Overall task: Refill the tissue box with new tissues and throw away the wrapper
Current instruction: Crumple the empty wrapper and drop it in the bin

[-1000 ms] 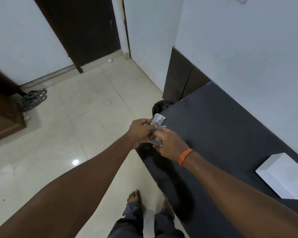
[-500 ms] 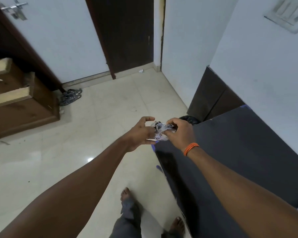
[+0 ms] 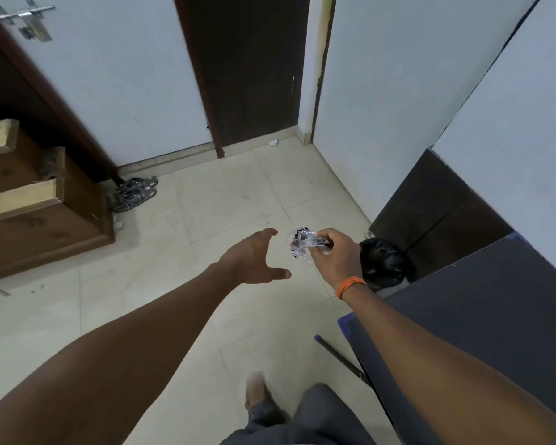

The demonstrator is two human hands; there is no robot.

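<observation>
Dim, even indoor light — soft shadows, wide-angle bending at edges, slight blur.

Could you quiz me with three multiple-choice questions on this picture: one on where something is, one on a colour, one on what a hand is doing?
1. Where is the black-lined bin?
A. On the floor at the far end of the dark table
B. On the wooden steps
C. On top of the table

2. What colour is the band on the right wrist?
A. Green
B. Orange
C. White

3. What is the left hand doing?
A. Gripping the wrapper
B. Resting on the table
C. Open and empty

Answers:
1 A, it stands on the tiles just past the table's end.
2 B, the threads are bright orange.
3 C, its fingers are spread, while the right hand alone pinches the crumpled wrapper.
</observation>
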